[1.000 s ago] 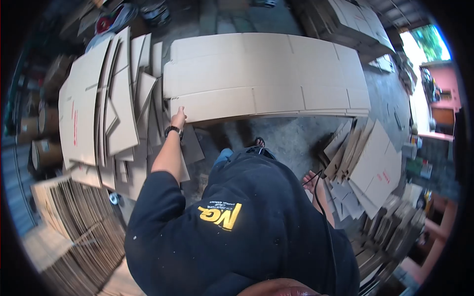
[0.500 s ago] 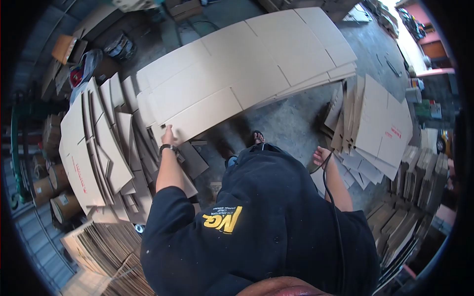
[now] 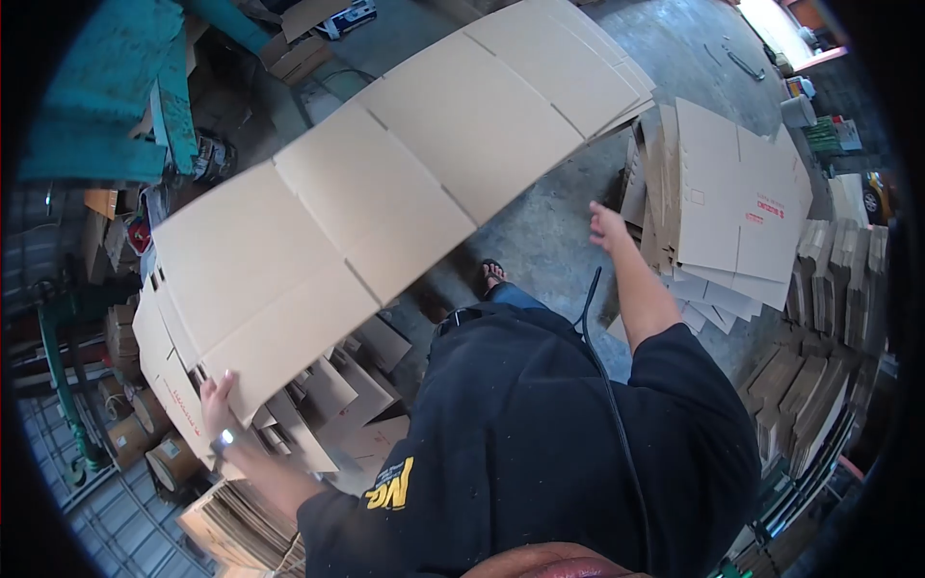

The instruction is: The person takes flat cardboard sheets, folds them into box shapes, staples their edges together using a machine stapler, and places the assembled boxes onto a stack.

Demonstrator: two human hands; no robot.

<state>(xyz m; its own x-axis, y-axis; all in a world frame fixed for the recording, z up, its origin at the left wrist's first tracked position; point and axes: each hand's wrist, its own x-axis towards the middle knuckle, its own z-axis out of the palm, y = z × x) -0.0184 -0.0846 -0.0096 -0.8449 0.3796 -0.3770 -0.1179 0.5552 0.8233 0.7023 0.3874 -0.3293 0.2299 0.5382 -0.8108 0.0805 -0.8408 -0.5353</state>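
Observation:
A long, flat cardboard box blank (image 3: 414, 164) with slots and crease lines stretches from lower left to upper right. At its near left corner, my left hand (image 3: 218, 400) grips the edge, thumb on top and the other fingers partly hidden. Under its far right end, edges of more blanks (image 3: 626, 111) show. My right hand (image 3: 607, 226) is in the air with fingers stretched out, holding nothing. It is nearest the right-hand stack of printed cardboard blanks (image 3: 737, 193), apart from it.
Cardboard pieces (image 3: 347, 395) lean below the long blank at left. Bundled cardboard (image 3: 838, 279) stands at far right, and another bundle (image 3: 236, 515) at lower left. A black cord (image 3: 617, 414) hangs over my shirt. Green machinery (image 3: 106, 96) rises at upper left.
The long blank has shifted left and towards me with my left hand. My right hand has reached forward and its fingers have straightened; the cord now hangs apart from it. The view has shifted.

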